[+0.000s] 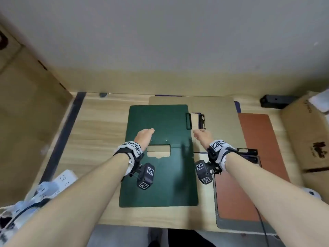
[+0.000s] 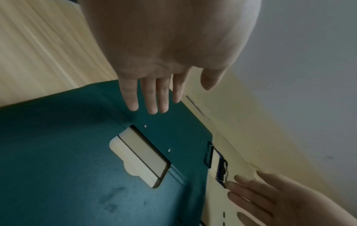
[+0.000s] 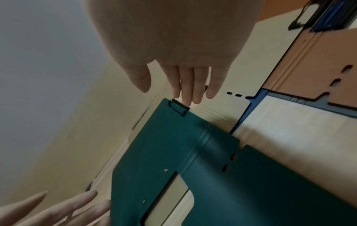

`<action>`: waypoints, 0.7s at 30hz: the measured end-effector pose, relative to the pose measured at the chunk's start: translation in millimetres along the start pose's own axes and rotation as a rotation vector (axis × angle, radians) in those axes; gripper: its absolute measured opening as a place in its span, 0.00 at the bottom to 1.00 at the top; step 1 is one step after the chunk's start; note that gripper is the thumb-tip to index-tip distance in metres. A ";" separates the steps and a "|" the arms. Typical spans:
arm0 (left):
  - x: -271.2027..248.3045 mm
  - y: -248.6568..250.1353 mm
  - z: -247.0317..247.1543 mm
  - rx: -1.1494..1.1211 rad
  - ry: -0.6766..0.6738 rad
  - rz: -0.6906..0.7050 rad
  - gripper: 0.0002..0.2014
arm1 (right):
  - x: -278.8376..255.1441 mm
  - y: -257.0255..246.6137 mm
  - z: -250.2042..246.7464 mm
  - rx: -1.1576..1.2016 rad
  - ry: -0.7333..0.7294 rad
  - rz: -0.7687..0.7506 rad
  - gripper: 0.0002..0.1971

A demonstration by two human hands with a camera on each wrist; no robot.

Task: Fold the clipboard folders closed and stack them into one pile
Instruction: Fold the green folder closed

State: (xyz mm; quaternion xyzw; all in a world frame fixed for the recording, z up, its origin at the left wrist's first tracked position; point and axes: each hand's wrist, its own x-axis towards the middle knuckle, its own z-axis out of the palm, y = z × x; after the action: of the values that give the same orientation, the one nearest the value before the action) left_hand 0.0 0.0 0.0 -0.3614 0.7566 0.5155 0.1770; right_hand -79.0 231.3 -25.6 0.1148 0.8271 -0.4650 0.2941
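A dark green clipboard folder [image 1: 158, 175] lies opened flat in the middle of the wooden table, with a rectangular cut-out [image 1: 158, 151] at its fold. My left hand [image 1: 145, 134] is over its far half, fingers [image 2: 152, 100] straight, holding nothing. My right hand [image 1: 200, 134] is at the folder's right edge, open too, its fingertips [image 3: 190, 97] by the black clip [image 3: 178, 107]; I cannot tell whether they touch it. A beige folder [image 1: 217, 111] lies under the green one at the back. At the right lies an orange-brown folder [image 1: 256, 139].
A blue edge [image 1: 237, 106] shows beyond the beige folder. Cardboard boxes stand at the right [image 1: 306, 139] and at the left [image 1: 26, 113]. A white power strip [image 1: 62, 179] lies off the table's left side, a black device [image 1: 276, 101] at the back right. A wall is close behind.
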 end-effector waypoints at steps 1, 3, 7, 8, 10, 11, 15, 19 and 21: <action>6.1 0.0 4.8 0.008 0.015 -0.005 0.11 | 9.3 3.1 -0.9 -0.006 0.005 0.003 0.18; 19.2 -3.8 12.5 0.036 0.044 -0.023 0.12 | 23.6 6.9 -2.4 -0.048 0.005 0.023 0.20; 32.1 -14.1 22.6 0.166 0.090 -0.001 0.21 | 44.0 10.8 2.9 -0.163 0.013 0.019 0.21; 36.7 -14.4 23.7 0.226 0.106 0.022 0.23 | 51.2 10.7 4.5 -0.185 0.018 0.007 0.20; 48.2 -18.0 25.6 0.341 0.111 0.061 0.26 | 63.0 9.0 6.9 -0.250 0.035 -0.022 0.20; 52.5 -19.6 25.5 0.395 0.091 0.069 0.29 | 68.1 7.1 7.6 -0.282 0.042 -0.039 0.20; 62.6 -24.9 26.6 0.678 -0.077 0.102 0.44 | 84.0 -1.8 9.4 -0.449 0.066 -0.077 0.19; 67.6 -12.4 31.7 0.960 -0.205 0.099 0.53 | 99.5 -7.8 13.5 -0.561 0.091 -0.061 0.21; 71.7 -6.9 33.8 0.969 -0.217 0.078 0.55 | 105.3 -11.0 14.2 -0.562 0.100 -0.048 0.21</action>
State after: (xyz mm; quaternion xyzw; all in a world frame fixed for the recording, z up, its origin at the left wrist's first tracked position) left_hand -47.0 3.1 -64.1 -0.1533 0.8994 0.1455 0.3826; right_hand -163.1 204.6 -86.0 0.0322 0.9395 -0.2179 0.2622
